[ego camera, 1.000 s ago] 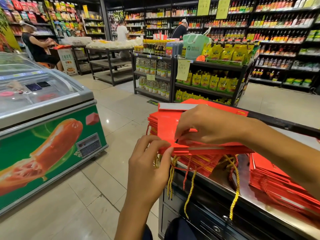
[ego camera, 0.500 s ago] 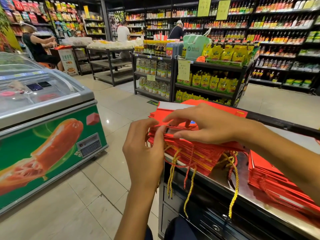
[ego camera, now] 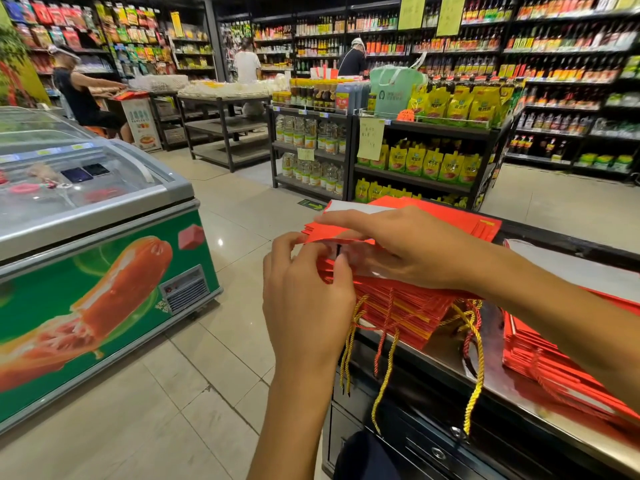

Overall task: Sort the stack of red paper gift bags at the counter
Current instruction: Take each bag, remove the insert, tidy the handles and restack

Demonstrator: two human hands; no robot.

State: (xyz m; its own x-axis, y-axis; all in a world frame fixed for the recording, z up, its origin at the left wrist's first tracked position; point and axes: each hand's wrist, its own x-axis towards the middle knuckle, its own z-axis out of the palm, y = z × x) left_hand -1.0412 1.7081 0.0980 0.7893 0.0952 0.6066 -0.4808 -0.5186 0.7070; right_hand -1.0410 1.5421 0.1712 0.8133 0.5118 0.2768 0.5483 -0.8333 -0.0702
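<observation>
A person is working through a stack of red paper gift bags (ego camera: 408, 306) lying at the near end of a steel counter (ego camera: 485, 372) — the left hand (ego camera: 304, 299) is pinching the top bag's edge, while the right hand (ego camera: 408, 247) is pressing down on the pile, fingers extended. Gold and red cord handles (ego camera: 384, 368) are dangling over the counter's edge; a second red pile (ego camera: 540, 351) is lying to the right.

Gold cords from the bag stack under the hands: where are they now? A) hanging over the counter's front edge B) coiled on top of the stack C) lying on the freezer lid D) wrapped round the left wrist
A: the gold cords dangle from the stack of red bags down past the counter's front edge, below both hands.
</observation>
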